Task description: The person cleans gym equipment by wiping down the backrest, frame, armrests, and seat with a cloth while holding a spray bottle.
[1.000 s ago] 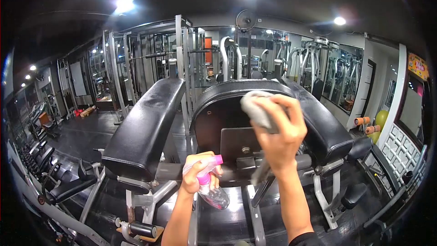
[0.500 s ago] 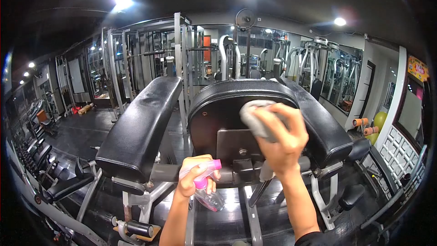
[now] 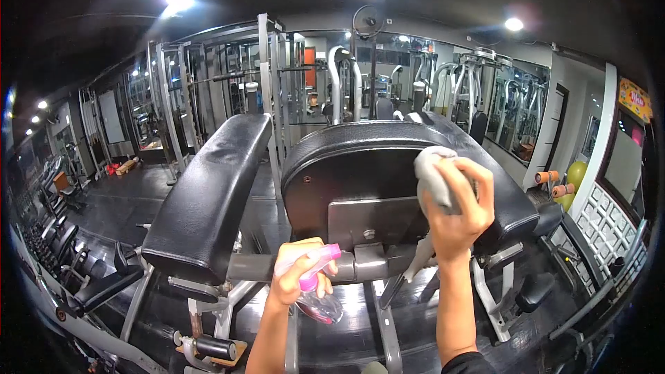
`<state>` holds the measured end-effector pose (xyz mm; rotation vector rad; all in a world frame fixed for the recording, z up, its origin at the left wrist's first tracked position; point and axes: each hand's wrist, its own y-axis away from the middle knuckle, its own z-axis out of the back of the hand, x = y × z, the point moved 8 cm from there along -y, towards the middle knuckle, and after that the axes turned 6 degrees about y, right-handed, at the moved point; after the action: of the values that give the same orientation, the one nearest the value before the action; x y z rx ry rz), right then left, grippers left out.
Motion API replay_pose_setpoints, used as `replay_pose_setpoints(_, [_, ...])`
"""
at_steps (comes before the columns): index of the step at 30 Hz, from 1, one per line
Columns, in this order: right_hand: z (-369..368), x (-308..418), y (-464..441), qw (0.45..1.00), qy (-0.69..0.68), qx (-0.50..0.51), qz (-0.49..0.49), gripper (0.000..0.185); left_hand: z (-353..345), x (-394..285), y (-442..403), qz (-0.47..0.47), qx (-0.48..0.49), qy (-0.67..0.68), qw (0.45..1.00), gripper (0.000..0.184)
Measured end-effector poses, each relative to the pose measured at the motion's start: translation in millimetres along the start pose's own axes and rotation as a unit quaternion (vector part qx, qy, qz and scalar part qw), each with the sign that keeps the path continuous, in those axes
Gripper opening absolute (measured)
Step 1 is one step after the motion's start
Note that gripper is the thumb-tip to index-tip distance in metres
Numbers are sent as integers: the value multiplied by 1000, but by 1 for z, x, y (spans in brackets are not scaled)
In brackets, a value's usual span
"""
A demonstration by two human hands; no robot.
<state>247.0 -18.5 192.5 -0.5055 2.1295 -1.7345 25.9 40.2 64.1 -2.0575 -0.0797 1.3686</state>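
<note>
My left hand [image 3: 298,270] is wrapped round the neck of a spray bottle [image 3: 322,305] with a pink nozzle and a clear body, tilted to the lower right. My right hand [image 3: 460,208] grips a bunched grey cloth [image 3: 436,176] at the right side of the black back panel [image 3: 346,180] of a padded seat. A loose end of the cloth hangs below my right hand. Whether the cloth touches the panel I cannot tell for sure. A metal plate [image 3: 374,218] with a bolt is fixed low on that panel.
Long black pads flank the panel, one on the left [image 3: 211,194] and one on the right [image 3: 492,194]. A grey crossbar [image 3: 249,266] runs below. Behind stand a rack [image 3: 265,83] and other gym machines before mirrors. A small roller pad [image 3: 215,348] sits low at left.
My right hand has slid to the right with the cloth, from the panel's centre-right to its right edge. The left hand stays nearly in place with the bottle. The view has shifted slightly.
</note>
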Motion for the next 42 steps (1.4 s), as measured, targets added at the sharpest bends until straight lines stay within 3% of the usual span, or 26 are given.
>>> replay_pose_setpoints(2, [-1,-1,2,1000,-20,-8,-14,44,1,2,0,-8,-2,4,1000,48])
replay_pose_setpoints(5, [-20,14,35,992,-57,99,53,49,2,2,1,-7,-19,5,1000,48])
replay_pose_setpoints(8, [-17,9,38,989,-60,112,76,50,2,1,1,-2,-32,-7,999,47])
replay_pose_setpoints(14, [1,-12,16,997,-54,42,-21,52,-3,1,0,-8,-45,-71,996,47])
replay_pose_setpoints(20, [2,-27,54,985,-87,146,-36,50,-1,5,0,-26,-36,-70,997,45])
replay_pose_setpoints(28, [-1,-25,25,995,-83,53,-10,48,-1,3,1,-32,-33,-91,995,43])
replay_pose_setpoints(30, [3,-27,41,993,-79,70,-47,47,-5,2,0,-48,-26,-119,991,43])
replay_pose_setpoints(35, [0,-28,94,968,-38,235,-74,35,-7,2,-4,-56,-7,-104,993,44])
replay_pose_setpoints(38, [4,-28,76,970,-24,242,-15,36,-10,2,-5,-56,-3,-114,992,45])
replay_pose_setpoints(42, [9,-42,48,989,-53,136,-40,40,-10,1,-7,-54,-7,-125,991,46])
